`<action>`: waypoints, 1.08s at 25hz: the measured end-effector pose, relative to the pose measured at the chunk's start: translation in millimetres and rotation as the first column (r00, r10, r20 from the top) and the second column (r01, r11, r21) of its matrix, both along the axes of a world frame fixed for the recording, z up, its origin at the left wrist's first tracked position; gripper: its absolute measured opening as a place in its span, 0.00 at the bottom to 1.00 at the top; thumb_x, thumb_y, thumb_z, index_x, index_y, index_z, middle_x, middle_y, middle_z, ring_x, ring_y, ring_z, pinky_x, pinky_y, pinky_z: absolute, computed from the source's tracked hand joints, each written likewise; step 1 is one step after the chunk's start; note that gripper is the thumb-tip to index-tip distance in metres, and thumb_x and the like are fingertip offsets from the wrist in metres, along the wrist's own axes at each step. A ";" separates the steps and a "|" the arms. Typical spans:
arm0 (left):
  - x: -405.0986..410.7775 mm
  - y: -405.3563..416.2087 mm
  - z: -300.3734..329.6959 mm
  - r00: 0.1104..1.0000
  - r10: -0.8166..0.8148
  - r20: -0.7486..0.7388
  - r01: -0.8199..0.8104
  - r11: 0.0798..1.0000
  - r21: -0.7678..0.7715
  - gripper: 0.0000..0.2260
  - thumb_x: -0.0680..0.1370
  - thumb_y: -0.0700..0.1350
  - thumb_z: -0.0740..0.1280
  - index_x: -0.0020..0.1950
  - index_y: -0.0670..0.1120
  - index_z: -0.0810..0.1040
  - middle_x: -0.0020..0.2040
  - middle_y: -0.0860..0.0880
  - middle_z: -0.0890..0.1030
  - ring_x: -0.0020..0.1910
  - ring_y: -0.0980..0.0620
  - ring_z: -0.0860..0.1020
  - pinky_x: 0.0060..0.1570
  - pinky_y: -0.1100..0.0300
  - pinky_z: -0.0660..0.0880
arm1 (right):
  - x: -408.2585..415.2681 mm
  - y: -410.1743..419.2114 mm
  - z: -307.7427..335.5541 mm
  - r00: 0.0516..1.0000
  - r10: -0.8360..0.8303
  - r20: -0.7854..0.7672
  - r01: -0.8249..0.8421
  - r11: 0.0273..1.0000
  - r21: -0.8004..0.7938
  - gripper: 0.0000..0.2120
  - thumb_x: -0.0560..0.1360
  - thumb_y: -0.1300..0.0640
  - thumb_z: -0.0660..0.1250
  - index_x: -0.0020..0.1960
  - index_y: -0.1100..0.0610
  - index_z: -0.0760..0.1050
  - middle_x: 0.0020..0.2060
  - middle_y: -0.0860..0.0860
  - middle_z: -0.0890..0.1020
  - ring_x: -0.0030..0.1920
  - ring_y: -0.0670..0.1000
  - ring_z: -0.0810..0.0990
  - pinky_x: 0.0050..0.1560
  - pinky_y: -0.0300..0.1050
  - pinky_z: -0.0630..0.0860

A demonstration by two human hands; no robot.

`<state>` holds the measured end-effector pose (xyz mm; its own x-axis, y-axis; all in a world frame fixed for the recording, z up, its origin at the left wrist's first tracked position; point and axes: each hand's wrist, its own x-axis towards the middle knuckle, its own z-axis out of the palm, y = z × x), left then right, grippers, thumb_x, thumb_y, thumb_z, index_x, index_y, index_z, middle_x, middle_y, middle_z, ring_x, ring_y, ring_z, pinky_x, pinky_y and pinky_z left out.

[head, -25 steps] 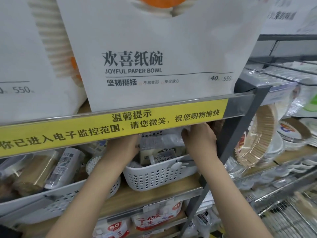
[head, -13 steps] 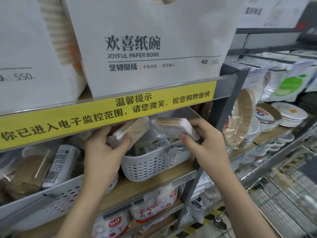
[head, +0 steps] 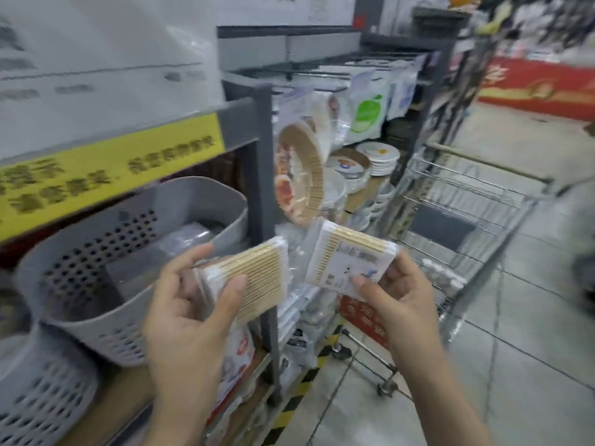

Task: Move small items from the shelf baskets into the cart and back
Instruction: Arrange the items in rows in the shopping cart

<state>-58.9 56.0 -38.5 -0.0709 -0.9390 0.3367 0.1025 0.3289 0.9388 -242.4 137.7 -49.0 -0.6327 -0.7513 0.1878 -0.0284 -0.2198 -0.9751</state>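
Observation:
My left hand (head: 190,304) grips a flat pack of wooden cotton swabs (head: 257,268), thumb on top, just right of the grey perforated basket (head: 96,268) on the shelf. My right hand (head: 396,291) pinches a second swab pack with a white label (head: 347,255) by its lower edge, out in front of the shelf post. Both packs are clear of the basket. The wire shopping cart (head: 467,214) stands on the floor to the right, beyond the right-hand pack.
A dark shelf post (head: 264,188) rises between the basket and stacked paper plates (head: 380,156). A yellow notice strip (head: 106,169) runs along the shelf edge above. Another white basket (head: 38,397) sits lower left. Tiled aisle floor (head: 515,365) lies to the right.
Both hands have drawn out of the basket, each with a swab pack, and moved right and toward me. The view has swung right, bringing the cart and aisle into sight.

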 end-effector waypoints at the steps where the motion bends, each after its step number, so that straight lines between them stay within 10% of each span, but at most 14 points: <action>1: -15.2 0.3 -3.4 0.998 -0.068 -0.006 0.068 0.996 0.048 0.12 0.68 0.47 0.72 0.50 0.56 0.78 0.44 0.47 0.81 0.45 0.49 0.80 0.47 0.49 0.78 | -10.3 10.4 -3.9 0.998 -0.053 0.037 0.052 0.998 0.018 0.12 0.72 0.68 0.69 0.52 0.56 0.76 0.49 0.53 0.84 0.51 0.53 0.83 0.49 0.51 0.81; 13: -228.5 19.5 -45.8 0.716 -0.694 0.084 0.647 0.703 0.295 0.04 0.70 0.41 0.72 0.43 0.47 0.84 0.39 0.47 0.85 0.39 0.52 0.83 0.36 0.62 0.79 | -163.7 114.4 -57.6 0.855 -0.494 0.159 0.445 0.855 0.268 0.11 0.69 0.73 0.69 0.45 0.59 0.80 0.38 0.50 0.86 0.39 0.46 0.83 0.33 0.34 0.76; 21: -306.8 -14.8 -88.5 0.660 -0.629 0.412 0.578 0.775 0.256 0.04 0.76 0.48 0.67 0.48 0.54 0.81 0.40 0.54 0.84 0.38 0.59 0.82 0.31 0.68 0.75 | -240.7 114.9 -97.1 0.829 -0.548 0.117 0.458 0.783 0.420 0.10 0.63 0.59 0.74 0.43 0.58 0.79 0.38 0.53 0.84 0.41 0.50 0.82 0.46 0.52 0.77; 27: -360.6 -86.9 -126.9 0.576 -0.605 0.550 0.542 0.786 0.297 0.05 0.78 0.52 0.64 0.48 0.56 0.79 0.37 0.55 0.84 0.36 0.60 0.82 0.32 0.62 0.77 | -288.9 61.6 -129.9 0.781 -0.591 0.202 0.442 0.751 0.490 0.14 0.69 0.72 0.70 0.47 0.56 0.78 0.42 0.53 0.85 0.44 0.53 0.84 0.47 0.50 0.81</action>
